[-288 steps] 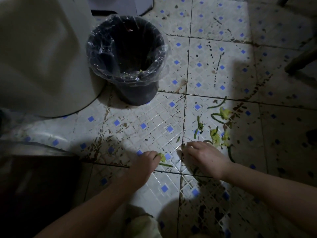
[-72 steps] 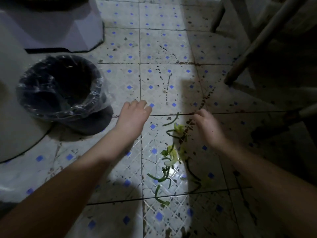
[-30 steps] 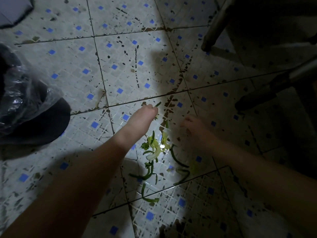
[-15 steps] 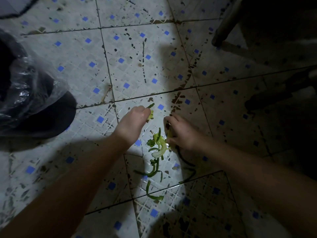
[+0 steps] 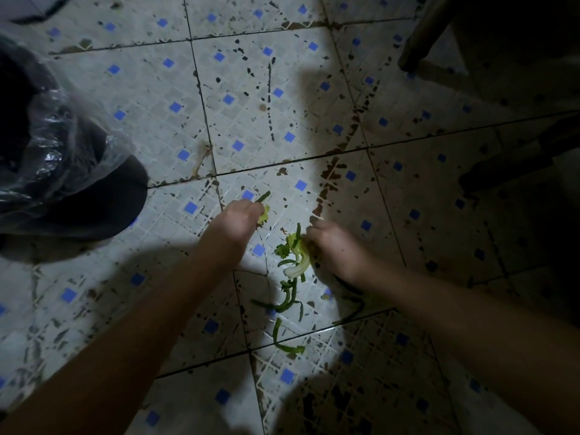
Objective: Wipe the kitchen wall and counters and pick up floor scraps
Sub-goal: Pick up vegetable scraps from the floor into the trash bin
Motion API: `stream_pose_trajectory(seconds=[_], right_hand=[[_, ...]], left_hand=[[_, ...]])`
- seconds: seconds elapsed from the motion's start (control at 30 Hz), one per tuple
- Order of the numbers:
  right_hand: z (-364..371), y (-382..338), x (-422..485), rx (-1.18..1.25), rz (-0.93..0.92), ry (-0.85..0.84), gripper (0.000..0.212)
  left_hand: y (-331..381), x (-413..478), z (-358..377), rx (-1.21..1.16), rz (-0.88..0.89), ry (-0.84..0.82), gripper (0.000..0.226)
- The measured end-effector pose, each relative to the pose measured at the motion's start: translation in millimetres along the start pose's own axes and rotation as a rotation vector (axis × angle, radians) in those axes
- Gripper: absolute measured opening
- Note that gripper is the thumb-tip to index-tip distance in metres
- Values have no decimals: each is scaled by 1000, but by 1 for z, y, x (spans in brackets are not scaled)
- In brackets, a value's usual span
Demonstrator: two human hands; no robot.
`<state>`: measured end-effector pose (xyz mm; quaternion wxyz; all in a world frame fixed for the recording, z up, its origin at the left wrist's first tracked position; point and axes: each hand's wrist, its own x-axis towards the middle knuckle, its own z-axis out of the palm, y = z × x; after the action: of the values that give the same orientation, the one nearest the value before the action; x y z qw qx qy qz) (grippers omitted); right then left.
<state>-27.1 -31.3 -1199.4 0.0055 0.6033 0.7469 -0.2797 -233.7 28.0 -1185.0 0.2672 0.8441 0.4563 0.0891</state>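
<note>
W/ a yellow-green veg scrap [image 5: 266,213] clamped by curled fingers of the left hand [image 5: 241,222], the leafy green-white scrap pile [image 5: 296,251] on the blue-dotted tile floor [image 5: 219,105] should be pinched low by the right hand [image 5: 335,248], whose bent fingers touch it (grip can't be told).

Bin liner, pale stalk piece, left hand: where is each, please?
bin liner [image 5: 62,142], head view, on the crinkled clear plastic.
pale stalk piece [image 5: 295,270], head view, on its white curved end.
left hand [image 5: 241,219], head view, on its back; it grips a green scrap [image 5: 264,197].
</note>
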Motion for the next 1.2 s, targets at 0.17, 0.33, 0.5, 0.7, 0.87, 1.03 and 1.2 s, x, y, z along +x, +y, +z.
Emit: stream_pose_trajectory(seconds=[0.17, 0.33, 0.5, 0.7, 0.87, 1.03, 1.2], right_hand=[[-12, -4, 2, 187, 73, 96, 29], [-19, -21, 12, 365, 110, 103, 28], [-9, -29, 16, 70, 71, -86, 33], [4, -31, 14, -40, 61, -62, 40], [9, -33, 13, 25, 102, -85, 39], [5, -37, 13, 61, 90, -104, 30], [-11, -44, 14, 3, 33, -77, 22]], left_hand=[[-2, -9, -3, 33, 37, 15, 25], [-6, -18, -8, 64, 70, 34, 22], [-11, -24, -14, 91, 82, 33, 18], [-15, -26, -12, 54, 24, 35, 22], [-13, -29, -11, 38, -24, -12, 26], [-10, -34, -16, 58, -30, -25, 26], [-7, -39, -29, 75, -97, -51, 25]])
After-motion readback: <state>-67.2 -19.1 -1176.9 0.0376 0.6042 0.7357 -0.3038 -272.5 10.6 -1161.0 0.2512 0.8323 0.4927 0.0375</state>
